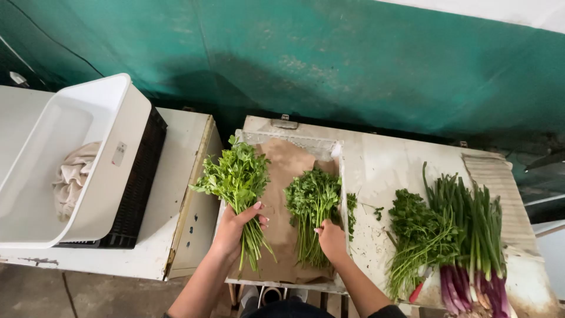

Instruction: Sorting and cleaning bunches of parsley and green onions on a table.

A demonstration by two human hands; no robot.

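left hand (235, 227) – gripping herb bunch (236, 176) | right hand (331, 238) – grasping second bunch (312, 203)

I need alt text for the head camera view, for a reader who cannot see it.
Seen from above, the left hand grips a bunch of leafy herbs by its stems, while the right hand rests on a second bunch lying on brown paper in a crate. To the right lie more herbs and purple spring onions; left, a white tub.
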